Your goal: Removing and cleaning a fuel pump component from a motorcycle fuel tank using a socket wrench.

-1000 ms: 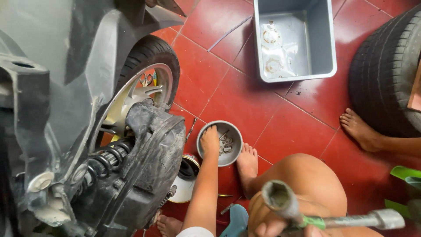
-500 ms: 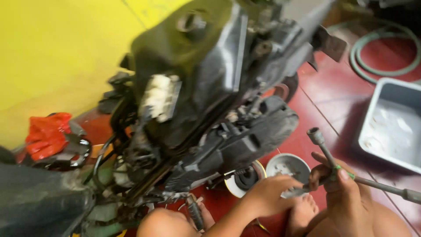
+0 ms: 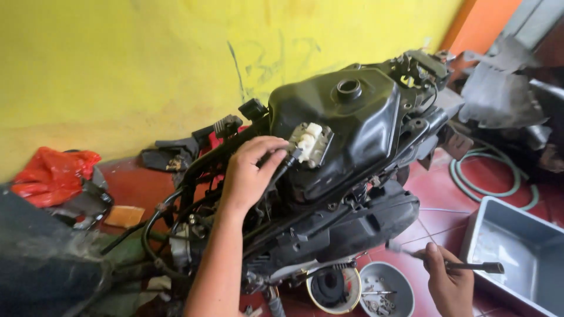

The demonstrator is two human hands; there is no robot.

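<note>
A stripped black scooter point(image 3: 329, 176) stands against a yellow wall, its black fuel tank point(image 3: 346, 123) bare on top. My left hand point(image 3: 249, 173) is closed around a black hose or cable point(image 3: 282, 167) on the frame, just left of a white connector point(image 3: 309, 140) on the tank. My right hand point(image 3: 446, 282) is low at the right and grips a long metal T-handle wrench point(image 3: 470, 267), whose blurred tip points toward the engine casing.
A small metal bowl point(image 3: 385, 290) with several loose bolts and a round white-rimmed part point(image 3: 332, 287) sit on the red tile floor. A grey plastic tub point(image 3: 517, 252) is at the right, a green hose point(image 3: 493, 176) behind it. A red bag point(image 3: 50, 176) lies at the left.
The view has swung up from the floor and rear wheel to the scooter's top. My left hand left the bowl and now grips the hose by the tank. The wrench stays in my right hand.
</note>
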